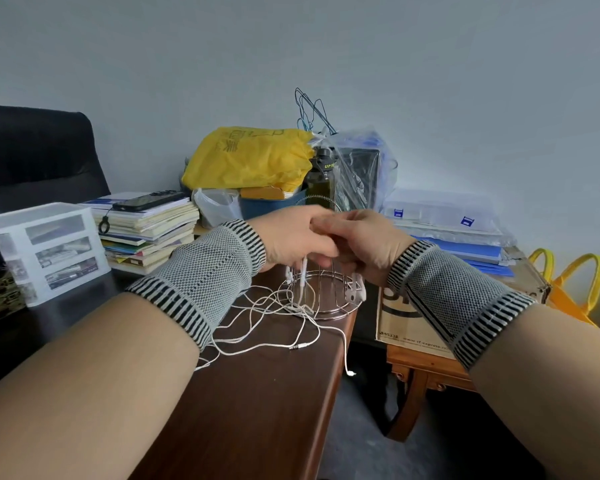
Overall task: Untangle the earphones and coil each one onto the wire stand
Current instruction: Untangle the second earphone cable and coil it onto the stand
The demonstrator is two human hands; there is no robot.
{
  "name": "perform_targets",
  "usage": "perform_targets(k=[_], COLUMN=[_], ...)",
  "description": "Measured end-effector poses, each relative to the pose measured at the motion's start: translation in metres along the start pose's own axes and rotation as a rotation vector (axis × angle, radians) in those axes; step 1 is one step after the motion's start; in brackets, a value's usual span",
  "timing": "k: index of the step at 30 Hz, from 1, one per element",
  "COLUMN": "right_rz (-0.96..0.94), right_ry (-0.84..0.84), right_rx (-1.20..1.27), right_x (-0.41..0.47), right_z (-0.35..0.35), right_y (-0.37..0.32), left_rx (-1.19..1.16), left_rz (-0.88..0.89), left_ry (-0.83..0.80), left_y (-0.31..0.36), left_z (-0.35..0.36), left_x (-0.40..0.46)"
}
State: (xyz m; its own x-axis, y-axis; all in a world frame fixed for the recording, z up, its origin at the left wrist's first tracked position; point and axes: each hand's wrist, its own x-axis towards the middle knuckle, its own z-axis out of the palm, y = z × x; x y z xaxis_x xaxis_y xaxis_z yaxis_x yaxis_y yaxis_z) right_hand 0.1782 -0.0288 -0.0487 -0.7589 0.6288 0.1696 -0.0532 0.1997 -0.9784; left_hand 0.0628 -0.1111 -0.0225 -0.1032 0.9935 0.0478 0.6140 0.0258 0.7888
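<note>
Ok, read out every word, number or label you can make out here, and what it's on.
"UP-T", cut off: dark bottle.
"95338" and "www.sf-express.c", partly hidden: cardboard box.
Large characters on yellow bag: creased, unreadable.
Blue labels on clear plastic cases: too small.

Your near half of the desk [257, 427] lies bare, so you can pass freely there up to its right edge. Mid-desk, loose earphone cords [274, 327] sprawl from the wire stand [329, 292] at the right edge toward your left forearm. The far edge is walled by a book stack [149, 233], a drawer unit [49, 247] and a yellow bag [246, 157].
</note>
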Motion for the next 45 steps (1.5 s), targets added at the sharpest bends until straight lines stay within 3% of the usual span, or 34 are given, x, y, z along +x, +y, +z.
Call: perform_targets(k=[3,11,18,26,31,36,45], right_rz=[-0.016,0.025,-0.005,-0.106,-0.035,-0.005,-0.074], right_ry=[0.061,0.084,0.175,0.153,0.149,0.149,0.34], right_rx=[-0.001,0.06,-0.203,-0.641,-0.489,-0.06,0.246], right_x=[0.001,0.003,0.006,0.012,0.014,0.013,0.022], right_z=[-0.011,-0.022,-0.023,-0.026,-0.029,-0.031,-0.04], right_y=[-0.005,0.014,0.015,0.015,0.016,0.014,0.013], left_rx=[-0.029,-0.37,-0.463,-0.534,-0.554,-0.543,-0.521], left_rz=[-0.071,-0.073,-0.116,-0.086,-0.091,-0.144,-0.191], left_ry=[0.023,0.338,0.486,0.467,0.523,0.582,0.568], left_y=[-0.007,-0.021,-0.039,-0.043,-0.049,-0.057,-0.066], left_z=[-0.005,-0.03,-0.031,-0.038,-0.039,-0.035,-0.028], left_x=[0.0,0.0,0.007,0.012,0.016,0.021,0.021])
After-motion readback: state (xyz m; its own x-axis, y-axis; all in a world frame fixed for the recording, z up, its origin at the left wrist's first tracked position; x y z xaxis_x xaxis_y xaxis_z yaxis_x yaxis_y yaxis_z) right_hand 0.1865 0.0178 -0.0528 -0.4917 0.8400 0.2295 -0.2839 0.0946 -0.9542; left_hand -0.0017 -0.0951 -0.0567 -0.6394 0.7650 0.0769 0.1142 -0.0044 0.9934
